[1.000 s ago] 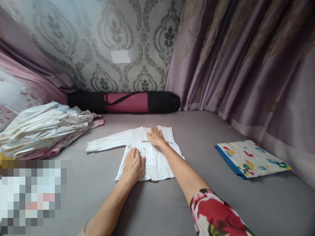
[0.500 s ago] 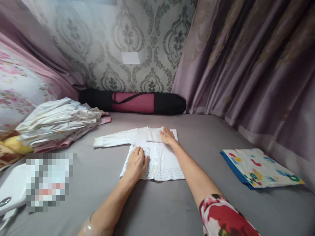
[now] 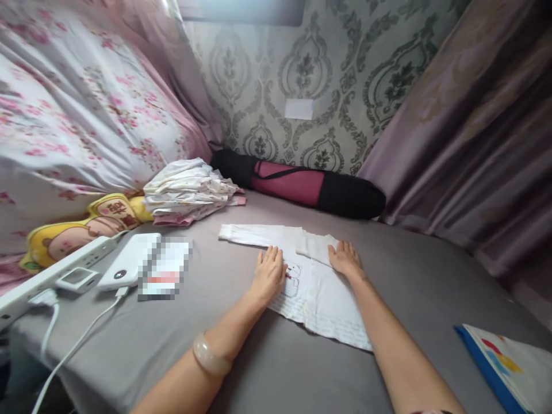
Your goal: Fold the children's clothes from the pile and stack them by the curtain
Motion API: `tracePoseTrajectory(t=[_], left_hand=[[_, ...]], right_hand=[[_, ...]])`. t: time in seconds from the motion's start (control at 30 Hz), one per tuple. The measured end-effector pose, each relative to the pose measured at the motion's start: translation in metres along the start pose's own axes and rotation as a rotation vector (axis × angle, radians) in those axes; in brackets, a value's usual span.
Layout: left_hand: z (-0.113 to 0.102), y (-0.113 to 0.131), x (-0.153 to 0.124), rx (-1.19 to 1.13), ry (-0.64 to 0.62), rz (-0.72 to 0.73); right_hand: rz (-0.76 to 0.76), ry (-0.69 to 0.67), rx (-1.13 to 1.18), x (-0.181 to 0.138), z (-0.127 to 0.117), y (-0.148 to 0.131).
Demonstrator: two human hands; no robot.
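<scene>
The grey bed (image 3: 414,253) carries everything, hemmed by a floral quilt (image 3: 77,115) on the left and a curtain (image 3: 474,144) on the right, with a rolled mat bag (image 3: 310,187) along the wall. A pile of clothes (image 3: 190,187) sits near the quilt.

The small white shirt (image 3: 319,299) lies flat mid-bed. Judging by its lie, a fold is in hand: one sleeve is turned in under the right hand (image 3: 344,259), while the long sleeve (image 3: 254,234) stretches out leftward. The left hand (image 3: 269,273) rests on the chest print. Each grip is spread flat, pressing cloth and pinching nothing.

Folding that sleeve in would call for a pinch at its cuff (the shirt held down meanwhile). Open sheet lies on both sides; the printed cloth (image 3: 513,362) and power bank (image 3: 129,265) are well apart.
</scene>
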State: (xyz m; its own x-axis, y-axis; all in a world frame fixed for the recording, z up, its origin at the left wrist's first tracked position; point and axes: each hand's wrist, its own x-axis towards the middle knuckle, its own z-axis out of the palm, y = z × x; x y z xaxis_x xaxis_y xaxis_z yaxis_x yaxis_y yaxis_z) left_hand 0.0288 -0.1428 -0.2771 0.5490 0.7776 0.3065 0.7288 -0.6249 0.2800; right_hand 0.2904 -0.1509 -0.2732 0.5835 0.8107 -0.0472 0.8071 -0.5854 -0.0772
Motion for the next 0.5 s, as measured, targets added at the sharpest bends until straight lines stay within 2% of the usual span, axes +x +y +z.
tracePoseTrajectory(t=[0.1, 0.17, 0.23, 0.33, 0.5], left_hand=[[-0.002, -0.001, 0.003, -0.001, 0.007, 0.011], [-0.002, -0.002, 0.006, -0.001, 0.004, 0.029], [0.000, -0.005, 0.009, -0.006, -0.008, 0.047], [0.003, -0.010, 0.013, -0.020, -0.028, 0.047], [0.005, -0.018, 0.017, -0.054, -0.067, 0.071]], right_hand=[[-0.017, 0.085, -0.036, 0.001, -0.012, -0.013], [-0.100, 0.201, -0.034, 0.001, -0.021, -0.033], [-0.223, 0.262, 0.023, -0.001, -0.030, -0.061], [-0.410, 0.221, 0.141, -0.007, -0.041, -0.116], [-0.728, 0.024, 0.261, -0.023, -0.048, -0.211]])
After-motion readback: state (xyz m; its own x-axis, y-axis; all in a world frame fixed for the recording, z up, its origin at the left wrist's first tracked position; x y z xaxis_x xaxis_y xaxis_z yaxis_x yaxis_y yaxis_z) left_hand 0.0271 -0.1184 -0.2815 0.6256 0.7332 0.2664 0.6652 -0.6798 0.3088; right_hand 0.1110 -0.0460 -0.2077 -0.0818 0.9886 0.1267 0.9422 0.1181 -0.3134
